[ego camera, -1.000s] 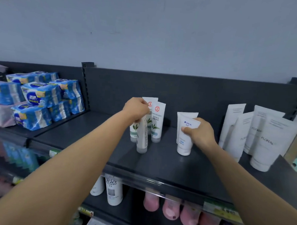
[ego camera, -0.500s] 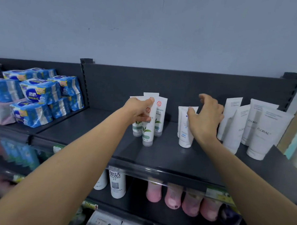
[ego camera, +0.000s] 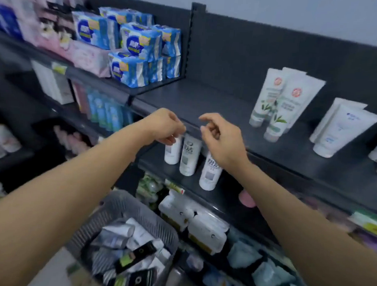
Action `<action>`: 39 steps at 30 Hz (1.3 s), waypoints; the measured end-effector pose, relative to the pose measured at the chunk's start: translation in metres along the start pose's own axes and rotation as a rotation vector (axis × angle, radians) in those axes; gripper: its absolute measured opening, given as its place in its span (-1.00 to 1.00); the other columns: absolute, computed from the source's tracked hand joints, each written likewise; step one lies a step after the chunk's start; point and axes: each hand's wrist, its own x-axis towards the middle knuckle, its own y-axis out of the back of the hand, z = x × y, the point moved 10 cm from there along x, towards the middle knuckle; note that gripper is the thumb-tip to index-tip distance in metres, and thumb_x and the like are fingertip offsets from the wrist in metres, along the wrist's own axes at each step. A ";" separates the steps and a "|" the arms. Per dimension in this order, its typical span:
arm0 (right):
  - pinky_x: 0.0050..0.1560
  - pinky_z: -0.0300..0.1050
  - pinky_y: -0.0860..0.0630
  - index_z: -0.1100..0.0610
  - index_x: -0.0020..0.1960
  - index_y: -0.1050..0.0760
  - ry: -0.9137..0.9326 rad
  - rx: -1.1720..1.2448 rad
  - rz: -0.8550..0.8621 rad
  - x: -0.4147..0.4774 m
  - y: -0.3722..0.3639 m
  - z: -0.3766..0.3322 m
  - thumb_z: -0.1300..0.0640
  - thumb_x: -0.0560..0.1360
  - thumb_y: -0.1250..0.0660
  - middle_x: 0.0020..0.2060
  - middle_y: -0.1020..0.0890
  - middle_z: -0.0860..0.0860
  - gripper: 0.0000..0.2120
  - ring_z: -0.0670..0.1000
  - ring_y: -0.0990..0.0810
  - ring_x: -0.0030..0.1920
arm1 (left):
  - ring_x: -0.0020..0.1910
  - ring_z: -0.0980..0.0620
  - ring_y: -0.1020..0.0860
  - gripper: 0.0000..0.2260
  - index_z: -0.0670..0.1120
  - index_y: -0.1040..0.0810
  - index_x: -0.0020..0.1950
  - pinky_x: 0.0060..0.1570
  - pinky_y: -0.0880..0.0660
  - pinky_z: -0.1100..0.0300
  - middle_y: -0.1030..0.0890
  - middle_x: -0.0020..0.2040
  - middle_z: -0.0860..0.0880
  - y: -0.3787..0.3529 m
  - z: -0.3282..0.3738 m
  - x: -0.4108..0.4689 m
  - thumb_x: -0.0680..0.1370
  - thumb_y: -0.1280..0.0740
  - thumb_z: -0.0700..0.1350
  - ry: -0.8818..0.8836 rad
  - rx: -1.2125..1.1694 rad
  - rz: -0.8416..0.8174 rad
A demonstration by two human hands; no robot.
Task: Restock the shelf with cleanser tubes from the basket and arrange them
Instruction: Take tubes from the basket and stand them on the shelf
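Note:
A grey mesh basket [ego camera: 124, 207] sits at the bottom, holding several tubes [ego camera: 127, 246] in white, grey and black. On the dark top shelf [ego camera: 206, 102] stand white green-leaf cleanser tubes [ego camera: 280, 103] and, to their right, white tubes with blue print [ego camera: 339, 132]. My left hand [ego camera: 164, 126] hangs in front of the shelf's front edge, fingers curled, holding nothing. My right hand [ego camera: 220, 137] is beside it, fingers loosely apart and empty. Both hands are well left of the tubes on the shelf.
Blue packs [ego camera: 133, 47] and pink packs [ego camera: 83, 56] fill the top shelf at left. White bottles [ego camera: 189, 156] stand on the shelf below, behind my hands. Lower shelves carry white packs [ego camera: 201, 225] and pale blue items [ego camera: 264, 273].
Both hands have let go of the tubes and pulled back toward the shelf's front edge. The view has swung down and left, bringing the basket into sight.

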 end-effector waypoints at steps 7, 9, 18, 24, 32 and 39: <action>-0.03 -0.02 -0.51 0.15 0.14 -0.54 -0.181 -0.106 -0.766 -0.089 -0.236 0.041 0.15 0.55 -0.26 -0.08 -0.63 0.08 -0.79 0.08 -0.58 -0.06 | -0.45 0.01 -0.47 -0.90 -0.18 -0.52 -0.20 -0.47 -0.45 0.25 -0.50 -0.38 -0.10 0.029 -0.231 -0.055 0.52 -0.32 -0.23 0.414 0.081 -0.033; -0.01 -0.05 -0.50 0.16 0.05 -0.54 -0.241 -0.098 -0.967 -0.127 -0.285 0.056 0.18 0.55 -0.26 -0.10 -0.59 0.09 -0.87 0.09 -0.56 -0.04 | -0.49 -0.02 -0.41 -0.78 -0.18 -0.43 -0.33 -0.48 -0.40 0.24 -0.43 -0.43 -0.13 0.022 -0.276 -0.069 0.52 -0.29 -0.26 0.485 0.110 -0.065; -0.20 -0.19 -0.39 0.12 0.04 -0.52 -0.264 -0.216 -1.297 -0.212 -0.402 0.125 0.16 0.55 -0.23 -0.16 -0.53 0.07 -0.88 0.02 -0.46 -0.20 | -0.38 -0.03 -0.39 -0.79 -0.18 -0.40 -0.31 -0.30 -0.35 0.17 -0.34 -0.43 -0.08 -0.035 -0.410 -0.089 0.52 -0.24 -0.31 0.752 -0.020 -0.045; -0.41 -0.17 -0.20 0.04 -0.41 -0.12 -0.217 -0.347 -1.283 -0.222 -0.443 0.175 0.17 0.49 -0.24 -0.41 -0.23 -0.02 -0.61 0.01 -0.30 -0.35 | -0.21 -0.05 -0.46 -0.83 -0.12 -0.41 -0.27 -0.19 -0.46 0.20 -0.46 -0.28 -0.08 -0.072 -0.470 -0.061 0.51 -0.27 -0.25 0.854 -0.084 0.066; -0.06 -0.13 -0.42 0.20 0.11 -0.46 -0.439 -0.268 -1.336 -0.270 -0.498 0.235 0.14 0.54 -0.25 0.00 -0.51 0.12 -0.80 0.11 -0.51 0.03 | -0.31 -0.04 -0.43 -0.76 -0.15 -0.29 -0.26 -0.39 -0.32 0.21 -0.33 -0.37 -0.06 -0.113 -0.545 -0.026 0.54 -0.30 -0.18 1.026 -0.397 0.314; 0.34 -0.08 -0.36 0.27 0.47 -0.14 -0.644 -0.196 -1.353 -0.304 -0.530 0.259 0.21 0.54 -0.25 0.36 -0.40 0.19 -0.45 0.12 -0.41 0.34 | 0.05 -0.19 -0.58 -0.78 -0.32 -0.51 0.05 0.13 -0.53 -0.05 -0.58 0.03 -0.27 -0.125 -0.585 -0.002 0.52 -0.34 -0.17 1.111 -0.630 0.516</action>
